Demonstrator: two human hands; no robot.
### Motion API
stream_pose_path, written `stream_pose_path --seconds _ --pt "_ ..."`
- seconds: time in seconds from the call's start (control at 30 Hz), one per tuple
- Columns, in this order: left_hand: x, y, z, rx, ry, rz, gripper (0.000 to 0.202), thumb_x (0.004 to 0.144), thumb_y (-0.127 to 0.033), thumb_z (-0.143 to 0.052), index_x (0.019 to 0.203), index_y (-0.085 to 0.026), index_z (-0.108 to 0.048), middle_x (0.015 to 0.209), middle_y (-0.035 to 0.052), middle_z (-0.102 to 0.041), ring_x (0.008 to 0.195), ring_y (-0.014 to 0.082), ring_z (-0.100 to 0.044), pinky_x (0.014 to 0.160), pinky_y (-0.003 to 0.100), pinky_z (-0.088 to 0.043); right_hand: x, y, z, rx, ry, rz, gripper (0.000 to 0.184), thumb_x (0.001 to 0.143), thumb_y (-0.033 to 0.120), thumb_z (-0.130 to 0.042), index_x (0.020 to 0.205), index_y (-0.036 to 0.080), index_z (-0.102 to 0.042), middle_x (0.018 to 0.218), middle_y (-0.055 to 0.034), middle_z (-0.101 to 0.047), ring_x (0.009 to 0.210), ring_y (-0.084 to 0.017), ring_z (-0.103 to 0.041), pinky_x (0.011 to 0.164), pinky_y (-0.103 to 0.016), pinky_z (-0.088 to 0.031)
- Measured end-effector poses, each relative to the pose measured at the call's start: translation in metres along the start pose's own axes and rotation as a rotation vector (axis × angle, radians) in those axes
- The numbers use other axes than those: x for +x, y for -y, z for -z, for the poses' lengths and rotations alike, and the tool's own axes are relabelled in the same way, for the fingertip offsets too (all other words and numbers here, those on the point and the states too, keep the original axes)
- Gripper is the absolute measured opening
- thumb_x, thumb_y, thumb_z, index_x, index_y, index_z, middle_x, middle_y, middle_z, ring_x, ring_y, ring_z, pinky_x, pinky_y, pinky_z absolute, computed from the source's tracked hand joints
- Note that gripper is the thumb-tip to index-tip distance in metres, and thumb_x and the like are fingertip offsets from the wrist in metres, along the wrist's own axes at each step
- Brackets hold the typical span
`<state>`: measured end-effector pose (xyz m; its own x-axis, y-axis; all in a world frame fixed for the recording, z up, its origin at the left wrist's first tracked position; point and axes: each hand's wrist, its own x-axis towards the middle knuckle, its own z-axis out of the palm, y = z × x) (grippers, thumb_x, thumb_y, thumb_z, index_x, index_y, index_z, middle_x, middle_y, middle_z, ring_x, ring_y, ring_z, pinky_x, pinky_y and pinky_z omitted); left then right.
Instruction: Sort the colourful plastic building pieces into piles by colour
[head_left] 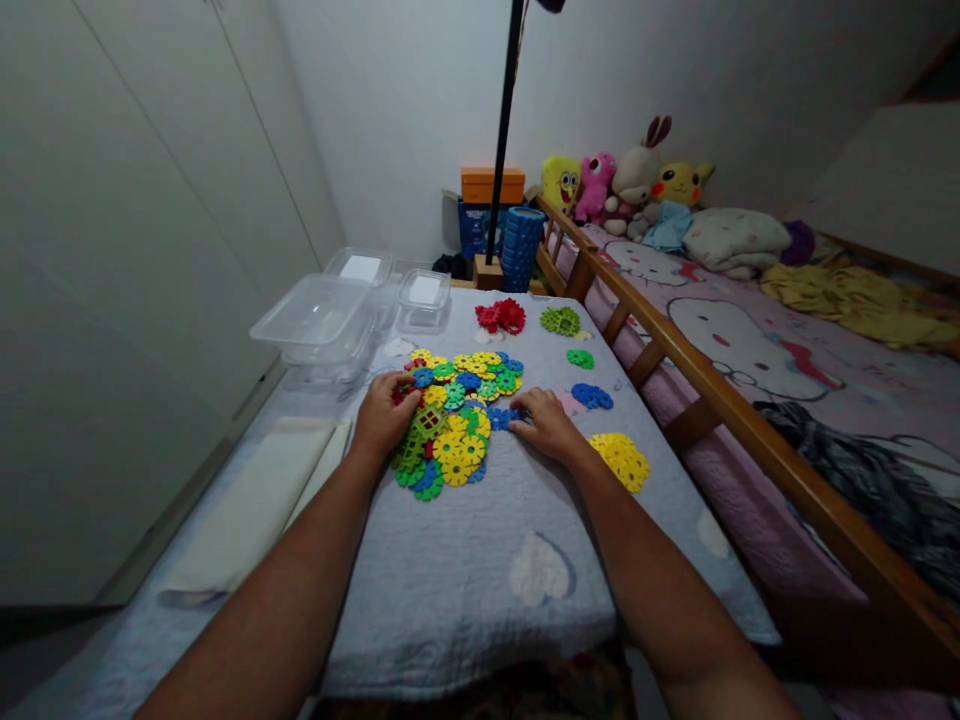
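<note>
A mixed pile of interlocking plastic snowflake discs (459, 452), in yellow, green, blue and red, lies on the table in front of me. At its left edge is my left hand (382, 412), fingers bent and closed around a red snowflake disc (407, 396) that is partly hidden. On the pile's right side, my right hand (544, 422) is closed, its fingertips on a blue snowflake disc (501, 419). Square-holed olive-green pieces (430, 420) lie between the left hand and the yellow discs.
Single-colour groups lie beyond and right: red (502, 316), olive-green (560, 321), green (580, 358), blue (592, 396) and yellow (621, 460). Clear plastic boxes (319, 312) and folded cream cloth (247, 500) are on the left. A wooden bed rail (675, 375) borders the right side.
</note>
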<state>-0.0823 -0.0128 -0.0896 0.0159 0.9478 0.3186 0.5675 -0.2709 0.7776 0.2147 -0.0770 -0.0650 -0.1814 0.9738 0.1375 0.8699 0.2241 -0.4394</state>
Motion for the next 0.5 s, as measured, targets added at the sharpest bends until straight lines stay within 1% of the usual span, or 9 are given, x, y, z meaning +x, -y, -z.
stream_pose_path --seconds 0.1,0.17,0.2,0.27,0.37,0.43,0.5 --pt "0.000 -0.001 0.000 0.002 -0.003 -0.003 0.026 0.081 -0.038 -0.060 0.101 -0.022 -0.068 0.119 0.0089 -0.064 0.120 0.0275 -0.060 0.112 0.043 -0.046 0.000 -0.004 0.002 0.162 -0.001 0.007 0.013 0.085 0.019 -0.063 0.096 0.019 -0.071 0.094 -0.0048 -0.072 0.089 -0.021 -0.061 0.085 -0.033 -0.044" --pt "-0.001 -0.001 0.000 0.003 -0.004 -0.003 0.027 0.081 -0.038 -0.060 0.101 -0.022 -0.068 0.118 0.0091 -0.064 0.119 0.0276 -0.060 0.111 0.043 -0.047 0.001 -0.009 0.005 0.273 -0.024 -0.006 0.013 0.085 0.021 -0.057 0.089 0.019 -0.070 0.087 -0.0026 -0.071 0.082 -0.019 -0.062 0.079 -0.030 -0.045" --pt "-0.001 0.000 0.000 0.003 -0.006 -0.002 0.027 0.081 -0.039 -0.061 0.101 -0.022 -0.068 0.119 0.0090 -0.064 0.118 0.0275 -0.061 0.111 0.043 -0.047 0.001 -0.013 0.007 0.314 -0.059 -0.029 0.014 0.085 0.023 -0.056 0.088 0.019 -0.069 0.083 -0.0016 -0.070 0.079 -0.018 -0.062 0.077 -0.030 -0.045" --pt "0.000 0.000 0.000 0.004 -0.006 0.003 0.027 0.080 -0.038 -0.061 0.101 -0.022 -0.068 0.119 0.0086 -0.064 0.118 0.0271 -0.061 0.110 0.042 -0.047 0.001 -0.024 0.014 0.363 -0.176 -0.107 0.016 0.082 0.028 -0.057 0.090 0.020 -0.068 0.076 0.0004 -0.067 0.072 -0.017 -0.060 0.071 -0.029 -0.044" --pt "0.000 0.001 -0.001 0.003 -0.006 0.008 0.028 0.080 -0.038 -0.061 0.101 -0.021 -0.068 0.120 0.0087 -0.064 0.118 0.0271 -0.061 0.110 0.042 -0.047 0.000 -0.047 0.026 0.370 -0.419 -0.257 0.018 0.078 0.032 -0.060 0.091 0.021 -0.065 0.067 0.0029 -0.061 0.064 -0.017 -0.056 0.065 -0.028 -0.042" --pt "0.000 0.002 -0.001 0.000 -0.009 0.009 0.028 0.080 -0.038 -0.061 0.102 -0.021 -0.068 0.120 0.0087 -0.064 0.118 0.0274 -0.061 0.110 0.043 -0.047 -0.002 -0.065 0.035 0.342 -0.566 -0.328 0.013 0.077 0.032 -0.059 0.086 0.022 -0.062 0.066 0.0027 -0.060 0.063 -0.017 -0.056 0.064 -0.028 -0.042" --pt "0.000 0.002 -0.002 -0.001 -0.009 0.010 0.028 0.080 -0.038 -0.061 0.102 -0.022 -0.068 0.120 0.0087 -0.065 0.119 0.0276 -0.061 0.111 0.044 -0.047 -0.006 -0.082 0.043 0.304 -0.663 -0.398 0.007 0.076 0.029 -0.058 0.080 0.023 -0.060 0.066 0.0018 -0.060 0.063 -0.017 -0.056 0.064 -0.029 -0.043"
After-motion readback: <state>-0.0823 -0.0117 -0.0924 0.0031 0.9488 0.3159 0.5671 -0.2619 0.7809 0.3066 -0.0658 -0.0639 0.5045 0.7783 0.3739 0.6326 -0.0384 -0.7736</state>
